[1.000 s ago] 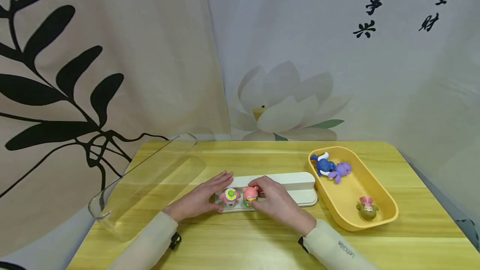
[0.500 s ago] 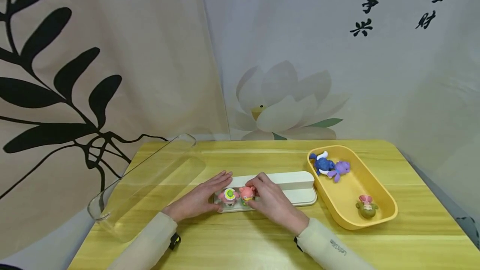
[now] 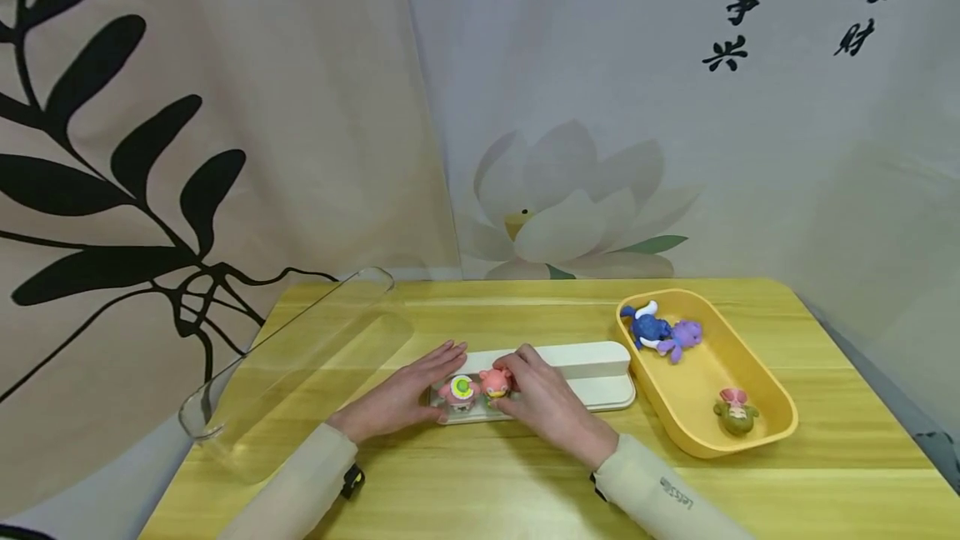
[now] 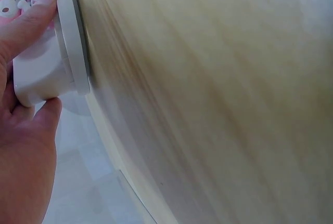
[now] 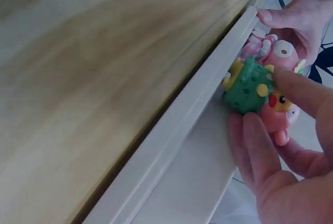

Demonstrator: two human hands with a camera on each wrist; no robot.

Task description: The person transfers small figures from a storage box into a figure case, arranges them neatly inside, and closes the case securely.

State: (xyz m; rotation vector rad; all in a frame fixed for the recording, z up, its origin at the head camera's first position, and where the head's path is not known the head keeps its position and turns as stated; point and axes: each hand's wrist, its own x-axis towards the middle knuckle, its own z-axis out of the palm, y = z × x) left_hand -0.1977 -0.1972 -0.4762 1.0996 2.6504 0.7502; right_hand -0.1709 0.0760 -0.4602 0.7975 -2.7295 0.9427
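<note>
My right hand (image 3: 555, 402) pinches a toy figurine (image 5: 251, 89) with a pink head and a green, yellow-spotted body between thumb and fingers. The figurine stands on the lower step of a white two-step display stand (image 3: 600, 394). Close on its left is a pink figurine (image 3: 460, 391) with a yellow-green and white top. My left hand (image 3: 405, 394) holds the stand's left end, thumb (image 4: 36, 18) at the front and fingers around the end and back. Fingers partly hide the green figurine in the head view.
Right of the stand is a yellow tray (image 3: 693, 440) holding a blue-and-white figurine (image 3: 647, 327), a purple figurine (image 3: 681, 340) and an olive figurine (image 3: 736, 412) with a pink top. A clear plastic cover (image 3: 300, 365) lies at the table's left edge. A printed curtain hangs behind.
My right hand has shifted slightly left with the green-bodied figurine, bringing it closer to the pink one. My left hand keeps its place on the stand.
</note>
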